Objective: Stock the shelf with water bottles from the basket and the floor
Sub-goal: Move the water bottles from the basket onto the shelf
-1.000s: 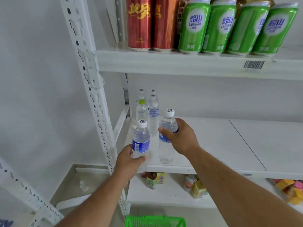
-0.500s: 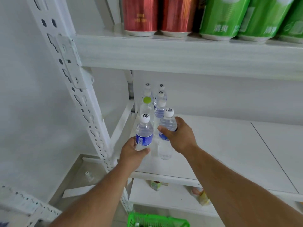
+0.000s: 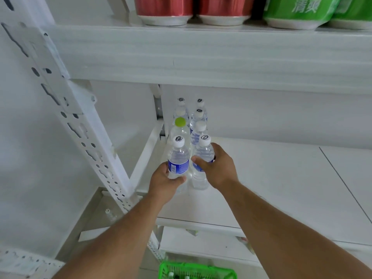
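Note:
My left hand (image 3: 164, 183) grips a clear water bottle (image 3: 178, 158) with a blue label and white cap, upright at the left end of the white middle shelf (image 3: 271, 188). My right hand (image 3: 218, 167) grips a second such bottle (image 3: 203, 152) right beside it. Both stand just in front of two rows of several water bottles (image 3: 198, 117) reaching to the back wall; one of these has a green cap (image 3: 180, 121). The rim of the green basket (image 3: 196, 269) shows at the bottom edge, with bottle caps inside.
A perforated white upright (image 3: 84, 133) slants down left of the shelf. The upper shelf (image 3: 201, 55) carries red cans (image 3: 165, 9) and green cans (image 3: 298, 13). One small bottle (image 3: 109, 214) stands on the low surface behind the upright. The shelf's right part is bare.
Both hands have pushed their bottles a little deeper onto the shelf, closer to the stocked rows. The head has moved nearer and tilted down, so the cans above are mostly cut off.

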Tool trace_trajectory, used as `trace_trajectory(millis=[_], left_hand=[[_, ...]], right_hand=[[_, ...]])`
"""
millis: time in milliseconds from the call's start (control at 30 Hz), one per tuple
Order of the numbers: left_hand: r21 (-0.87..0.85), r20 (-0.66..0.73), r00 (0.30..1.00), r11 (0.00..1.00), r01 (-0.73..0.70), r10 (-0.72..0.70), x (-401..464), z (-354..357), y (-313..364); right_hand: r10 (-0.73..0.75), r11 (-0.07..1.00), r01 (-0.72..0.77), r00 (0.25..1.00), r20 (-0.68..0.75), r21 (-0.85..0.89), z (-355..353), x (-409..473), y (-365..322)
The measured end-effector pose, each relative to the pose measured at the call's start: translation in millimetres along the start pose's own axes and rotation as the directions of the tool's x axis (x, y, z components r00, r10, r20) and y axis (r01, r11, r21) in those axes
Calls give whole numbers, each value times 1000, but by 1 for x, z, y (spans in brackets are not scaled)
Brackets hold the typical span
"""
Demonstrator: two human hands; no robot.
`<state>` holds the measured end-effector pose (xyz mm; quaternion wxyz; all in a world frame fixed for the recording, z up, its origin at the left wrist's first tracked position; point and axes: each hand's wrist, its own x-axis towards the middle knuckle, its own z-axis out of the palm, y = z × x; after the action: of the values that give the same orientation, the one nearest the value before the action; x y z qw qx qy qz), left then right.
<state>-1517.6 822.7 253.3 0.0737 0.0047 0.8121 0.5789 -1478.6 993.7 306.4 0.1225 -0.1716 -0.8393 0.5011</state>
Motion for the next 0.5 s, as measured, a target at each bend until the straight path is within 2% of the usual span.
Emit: trace_trajectory(millis=[267,500], left_hand=[[-14,34,998,998,-55,56,13,0,-5],[65,39,998,996,-54,51,21,1,-6]], right_hand=[[-25,1000,26,1000,13,-17,6,11,0],[-30,1000,30,999,-34,4,6,5,3]])
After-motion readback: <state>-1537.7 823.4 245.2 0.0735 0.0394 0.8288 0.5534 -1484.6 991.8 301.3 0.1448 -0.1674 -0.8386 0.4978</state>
